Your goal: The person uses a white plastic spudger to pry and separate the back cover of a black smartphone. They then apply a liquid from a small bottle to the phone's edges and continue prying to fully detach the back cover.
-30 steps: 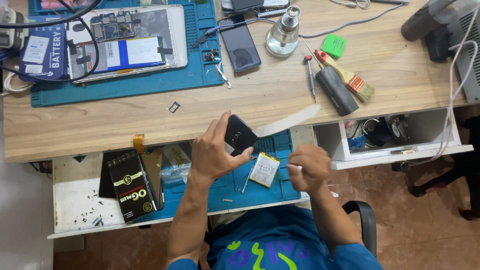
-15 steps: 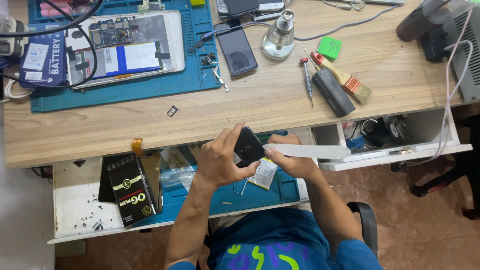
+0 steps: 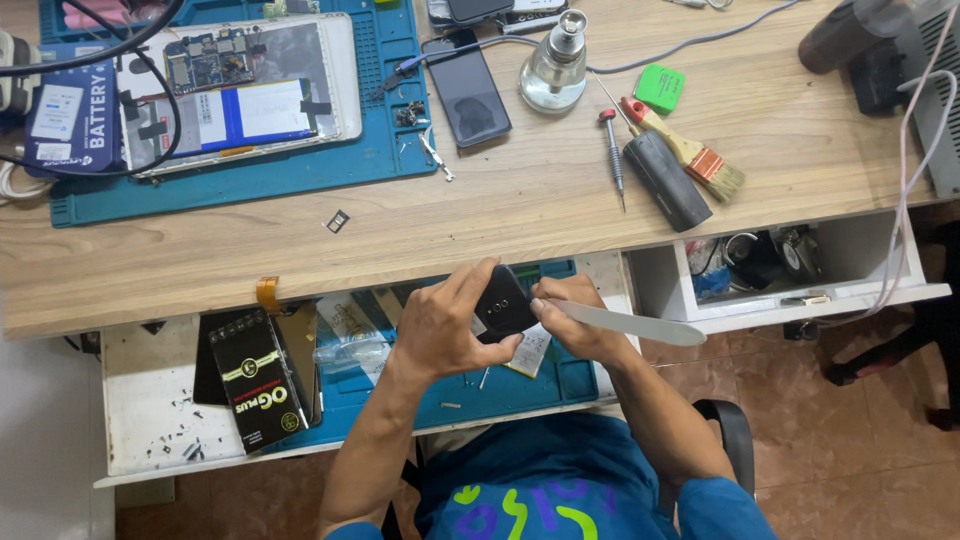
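- Far left, upper frame: a dark blue battery box (image 3: pixel 72 118) lies at the left edge of the blue work mat (image 3: pixel 240 180), with black cables across it.
- Upper left: an opened tablet (image 3: pixel 235 90), circuit board and blue battery exposed, rests on the mat; bare wood lies between the mat's lower edge and the front edge of the wooden desk (image 3: pixel 500 215), broken only by a small SIM tray (image 3: pixel 338 221).
- Lower left: a black box (image 3: pixel 257 380) lies in the open drawer (image 3: pixel 140 400) below the desk edge, with bare white drawer floor to its left.
- Centre: the left hand (image 3: pixel 445 325) grips a small black phone (image 3: pixel 503 302), held tilted above the drawer, just below the desk edge.
- Centre right: the right hand (image 3: pixel 580 320) is closed around a pale flat pry blade (image 3: pixel 630 325), whose near end meets the phone's right edge; the blade points right over the gap between drawers.
- Upper centre: a dark phone (image 3: pixel 466 88) and a glass bottle (image 3: pixel 553 66) stand near the mat's right edge.
- Right of centre: a screwdriver (image 3: pixel 612 150), a black cylinder (image 3: pixel 667 180) and a brush (image 3: pixel 690 152) lie close together; bare desk extends right of them.
- Right: a second open drawer (image 3: pixel 800 270) holds assorted parts.
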